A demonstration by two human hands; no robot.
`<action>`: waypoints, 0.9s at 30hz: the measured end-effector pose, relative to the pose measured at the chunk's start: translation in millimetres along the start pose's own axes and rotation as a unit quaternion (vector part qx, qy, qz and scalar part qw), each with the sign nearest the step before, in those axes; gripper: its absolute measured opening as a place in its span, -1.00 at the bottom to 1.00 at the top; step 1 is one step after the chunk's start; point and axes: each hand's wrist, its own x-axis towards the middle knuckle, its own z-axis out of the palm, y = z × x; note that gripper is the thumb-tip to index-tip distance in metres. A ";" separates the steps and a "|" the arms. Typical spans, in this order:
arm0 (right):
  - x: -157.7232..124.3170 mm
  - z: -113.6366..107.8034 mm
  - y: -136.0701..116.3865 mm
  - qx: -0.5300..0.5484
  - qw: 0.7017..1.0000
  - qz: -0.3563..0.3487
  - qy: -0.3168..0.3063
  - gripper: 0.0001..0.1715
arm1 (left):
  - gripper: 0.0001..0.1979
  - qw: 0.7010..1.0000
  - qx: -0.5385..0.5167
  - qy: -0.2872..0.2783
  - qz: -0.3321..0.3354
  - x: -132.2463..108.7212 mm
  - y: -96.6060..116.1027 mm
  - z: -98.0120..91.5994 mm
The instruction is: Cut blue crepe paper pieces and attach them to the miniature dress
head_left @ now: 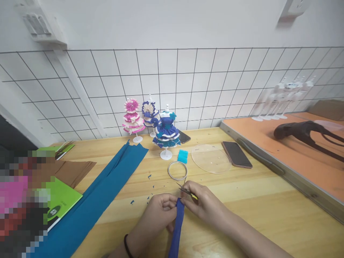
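Observation:
My left hand (161, 212) is closed on the top end of a dark blue strip (176, 234), which looks like crepe paper and hangs down toward the front edge of the view. Small scissors (191, 195) with a yellow and black handle rest in my right hand (204, 204), their thin blades pointing up and left. The right fingertips also touch the strip's end, next to the left fingers. Just beyond lies a ring of pale wire or cord (177, 171). Behind it stands a miniature dress form (167, 130) in a blue and teal paper dress.
Two more dressed forms, one pink (133, 116) and one blue and cream (149, 114), stand near the wall. A teal paper length (107, 190) crosses the left. A clear disc (211, 158), a phone (237, 154) and a turquoise folded piece (182, 156) lie on the right.

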 end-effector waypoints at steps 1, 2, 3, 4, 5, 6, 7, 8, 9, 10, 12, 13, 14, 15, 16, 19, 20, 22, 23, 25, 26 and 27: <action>0.1 -0.2 0.1 0.009 1.000 0.000 0.001 -0.90 | -0.81 1.000 -0.003 -0.002 0.003 -0.2 -0.1 -0.3; 0.2 -0.5 0.3 0.019 1.000 0.002 0.000 -0.90 | -0.81 1.000 -0.006 -0.005 0.005 -0.4 -0.1 -0.6; 0.3 -0.7 0.6 0.030 1.000 0.005 -0.002 -0.90 | -0.81 1.000 -0.009 -0.007 0.007 -0.6 0.0 -1.0; 0.5 -0.8 1.0 0.040 0.999 0.008 -0.005 -0.91 | -0.81 1.000 -0.011 -0.009 0.008 -0.8 -0.1 -1.5; 0.7 -0.8 1.5 0.047 0.999 0.012 -0.005 -0.92 | -0.82 1.000 -0.012 -0.011 0.010 -0.9 -0.1 -1.9; 0.9 -0.7 2.0 0.053 0.998 0.016 -0.004 -0.91 | -0.83 1.000 -0.013 -0.012 0.012 -1.0 -0.3 -2.3; 1.2 -0.4 2.6 0.056 0.998 0.019 -0.001 -0.88 | -0.84 1.000 -0.014 -0.012 0.013 -0.9 -0.6 -2.7; 1.4 0.0 3.1 0.058 0.998 0.021 0.003 -0.86 | -0.85 1.000 -0.017 -0.012 0.014 -0.8 -1.0 -3.0; 1.6 0.5 3.5 0.058 0.998 0.023 0.007 -0.84 | -0.87 1.000 -0.020 -0.011 0.015 -0.5 -1.5 -3.1; 1.7 0.9 3.8 0.059 0.998 0.025 0.009 -0.82 | -0.88 1.000 -0.023 -0.010 0.016 -0.3 -2.0 -3.2; 1.9 1.5 4.0 0.061 0.998 0.026 0.006 -0.82 | -0.90 1.000 -0.026 -0.009 0.015 0.2 -3.0 -3.2; 2.0 1.5 3.9 0.062 0.998 0.027 0.004 -0.83 | -0.90 1.000 -0.025 -0.010 0.015 0.2 -3.2 -3.3; 2.1 1.2 3.8 0.062 0.998 0.026 0.003 -0.84 | -0.90 0.999 -0.024 -0.014 0.015 0.1 -3.0 -3.6; 2.1 0.7 3.5 0.061 0.998 0.026 0.002 -0.86 | -0.89 0.999 -0.024 -0.022 0.016 -0.4 -2.4 -4.2; 2.1 0.1 3.1 0.061 0.998 0.024 0.002 -0.87 | -0.89 0.999 -0.024 -0.031 0.016 -1.0 -1.2 -5.0; 2.1 -1.5 1.8 0.061 0.998 0.018 0.004 -0.88 | -0.85 0.998 -0.029 -0.051 0.009 -3.6 4.8 -8.7; 2.1 -1.7 1.5 0.060 0.998 0.016 0.005 -0.87 | -0.84 0.998 -0.033 -0.053 0.002 -4.3 6.7 -9.9; 2.2 -1.0 1.3 0.057 0.998 0.014 0.006 -0.86 | -0.79 0.998 -0.036 -0.049 -0.009 -4.5 8.5 -11.6; 2.3 -0.1 1.3 0.057 0.998 0.013 0.006 -0.86 | -0.76 0.998 -0.030 -0.047 -0.012 -4.0 7.9 -11.8; 2.4 2.1 1.6 0.058 0.998 0.012 0.006 -0.87 | -0.73 0.999 -0.003 -0.041 -0.013 -2.3 4.5 -10.9; 2.4 3.3 1.7 0.059 0.998 0.012 0.006 -0.88 | -0.72 0.999 0.012 -0.036 -0.015 -1.4 2.3 -9.9; 2.4 4.5 1.6 0.061 0.998 0.013 0.005 -0.88 | -0.72 0.999 0.025 -0.033 -0.018 -0.5 0.3 -8.6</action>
